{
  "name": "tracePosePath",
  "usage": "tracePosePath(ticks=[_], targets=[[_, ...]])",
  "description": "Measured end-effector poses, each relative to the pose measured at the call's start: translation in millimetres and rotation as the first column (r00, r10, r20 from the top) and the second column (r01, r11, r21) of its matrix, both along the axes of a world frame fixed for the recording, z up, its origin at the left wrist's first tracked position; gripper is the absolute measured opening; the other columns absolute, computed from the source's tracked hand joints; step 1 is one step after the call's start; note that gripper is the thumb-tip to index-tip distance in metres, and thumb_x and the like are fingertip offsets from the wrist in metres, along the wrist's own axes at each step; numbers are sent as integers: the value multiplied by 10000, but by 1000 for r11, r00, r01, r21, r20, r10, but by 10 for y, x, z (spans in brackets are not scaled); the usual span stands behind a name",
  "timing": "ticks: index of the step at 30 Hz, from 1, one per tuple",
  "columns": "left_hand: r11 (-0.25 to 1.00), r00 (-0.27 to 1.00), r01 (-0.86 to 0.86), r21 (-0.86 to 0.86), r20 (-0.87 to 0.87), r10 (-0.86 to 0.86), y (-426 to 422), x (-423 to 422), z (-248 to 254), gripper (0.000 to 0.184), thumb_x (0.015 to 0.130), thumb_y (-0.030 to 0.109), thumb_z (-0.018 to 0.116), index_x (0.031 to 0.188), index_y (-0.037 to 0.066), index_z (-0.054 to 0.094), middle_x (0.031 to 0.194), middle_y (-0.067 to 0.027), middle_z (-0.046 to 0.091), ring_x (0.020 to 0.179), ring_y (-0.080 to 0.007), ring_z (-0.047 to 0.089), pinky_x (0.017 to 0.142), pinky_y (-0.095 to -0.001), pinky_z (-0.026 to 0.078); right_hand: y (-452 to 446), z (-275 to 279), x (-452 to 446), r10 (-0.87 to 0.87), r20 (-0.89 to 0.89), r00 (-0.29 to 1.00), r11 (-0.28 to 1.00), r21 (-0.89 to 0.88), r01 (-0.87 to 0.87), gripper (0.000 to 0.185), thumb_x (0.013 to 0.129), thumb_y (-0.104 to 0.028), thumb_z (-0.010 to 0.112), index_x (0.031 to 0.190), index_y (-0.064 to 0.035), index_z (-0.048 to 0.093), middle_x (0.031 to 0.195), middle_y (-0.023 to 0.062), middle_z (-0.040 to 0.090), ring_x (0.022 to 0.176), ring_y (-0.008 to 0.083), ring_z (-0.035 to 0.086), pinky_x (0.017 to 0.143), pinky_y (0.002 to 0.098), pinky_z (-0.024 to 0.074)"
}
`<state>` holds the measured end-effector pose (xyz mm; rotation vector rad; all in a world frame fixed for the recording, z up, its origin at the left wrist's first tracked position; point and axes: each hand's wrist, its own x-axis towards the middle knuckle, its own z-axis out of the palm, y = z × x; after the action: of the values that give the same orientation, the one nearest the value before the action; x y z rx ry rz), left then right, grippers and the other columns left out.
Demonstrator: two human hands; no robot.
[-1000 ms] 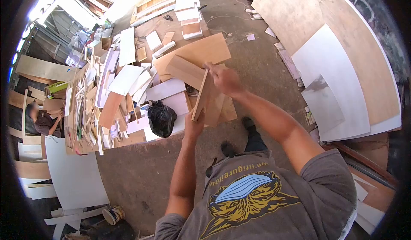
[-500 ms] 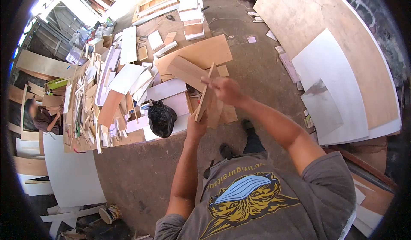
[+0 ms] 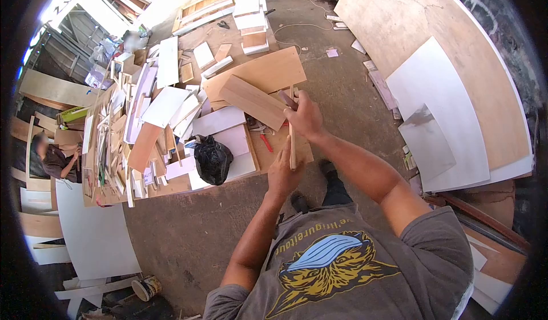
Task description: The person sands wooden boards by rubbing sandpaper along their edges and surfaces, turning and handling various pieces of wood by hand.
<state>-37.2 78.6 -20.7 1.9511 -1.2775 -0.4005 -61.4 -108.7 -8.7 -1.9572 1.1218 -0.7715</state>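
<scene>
A narrow wooden board (image 3: 293, 146) stands edge-on to me over the table's near right corner. My left hand (image 3: 283, 174) is closed around its lower end. Near the upper end, my right hand (image 3: 305, 116) grips a small flat brown block (image 3: 287, 100) against the board; whether it is a sanding block I cannot tell. Just beyond my hands, a wood-grain panel (image 3: 254, 100) lies across a larger tan board (image 3: 279, 69). Beside the left hand is a red-handled tool (image 3: 266, 143), its head partly hidden.
A black plastic bag (image 3: 213, 160) sits at the table's front edge, beside heaped wood offcuts (image 3: 123, 132). Large sheets, among them a plywood panel (image 3: 399, 17), lean at the right. Another person (image 3: 60, 157) is at the far left. A bucket (image 3: 146, 287) lies on the floor.
The board has swung from a slant to nearly straight and shifted right with my left hand. My right hand has moved slightly right. The red-handled tool has come into view.
</scene>
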Motion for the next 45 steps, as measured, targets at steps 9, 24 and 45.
tracePosePath(ticks=[9,24,45], targets=[[942,992,-78,-328,-115,42,-180,653,-111,809,772,75,875,1487,17,503,1392,-224,614,1284,-310,602,1063,-402,473,-432,516,-139,586,-132,800,763,-243,-599,422,801,-143,679,1221,-126,721,949,172,741,880,356,725,761,450,556],[981,978,-171,-89,-137,158,-528,976,102,193,951,163,721,1051,-1,744,791,-155,737,724,-196,710,659,-376,528,-352,607,-125,441,43,896,791,-491,-366,421,907,-84,651,1317,-179,667,936,127,659,881,340,685,769,425,547],[953,986,-147,-263,-112,121,-341,1040,-160,204,965,134,678,1092,-23,709,809,-210,725,817,-298,764,662,-391,544,351,-183,202,601,100,793,754,-402,-520,479,969,-93,588,1440,-176,611,1061,200,685,969,398,698,792,462,577]])
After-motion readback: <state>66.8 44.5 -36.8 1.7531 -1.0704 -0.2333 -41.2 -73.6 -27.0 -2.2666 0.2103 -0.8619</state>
